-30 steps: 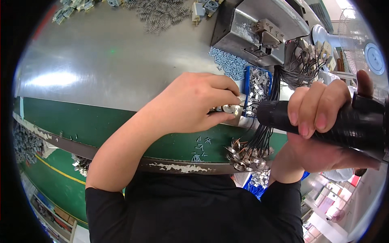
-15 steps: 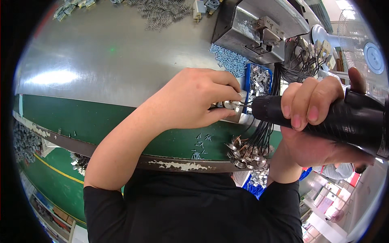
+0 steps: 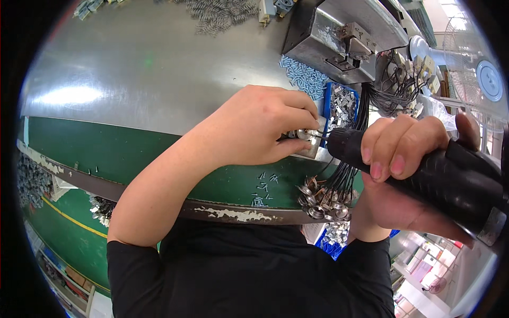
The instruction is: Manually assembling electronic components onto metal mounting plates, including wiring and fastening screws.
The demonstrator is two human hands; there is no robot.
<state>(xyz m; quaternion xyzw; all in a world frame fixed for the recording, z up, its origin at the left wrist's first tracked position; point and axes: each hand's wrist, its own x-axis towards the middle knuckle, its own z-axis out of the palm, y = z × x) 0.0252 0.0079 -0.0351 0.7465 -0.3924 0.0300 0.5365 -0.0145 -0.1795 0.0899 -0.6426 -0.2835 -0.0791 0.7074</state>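
Note:
My left hand (image 3: 273,124) is closed with thumb and fingers around a small round metal part (image 3: 304,134), most of it hidden by the fingers. Under this part, a small metal block (image 3: 313,150) shows at the bench edge. My right hand (image 3: 405,148) wraps around a black electric screwdriver (image 3: 347,143), held sideways with its tip to the left. The thin bit (image 3: 321,137) reaches the metal part beside my left fingertips; whether it sits in a screw is too small to tell.
Just beyond my hands are a blue tray (image 3: 342,106) of small metal pieces and a heap of screws (image 3: 305,77). A metal fixture (image 3: 344,45) stands behind. Black wires (image 3: 347,177) with round metal ends (image 3: 323,201) hang over the green mat (image 3: 228,183), where loose screws (image 3: 262,186) lie.
The screwdriver's rear end has tipped downward, and my right hand has shifted slightly left with it. My left hand stays closed on the small part, nearly in place.

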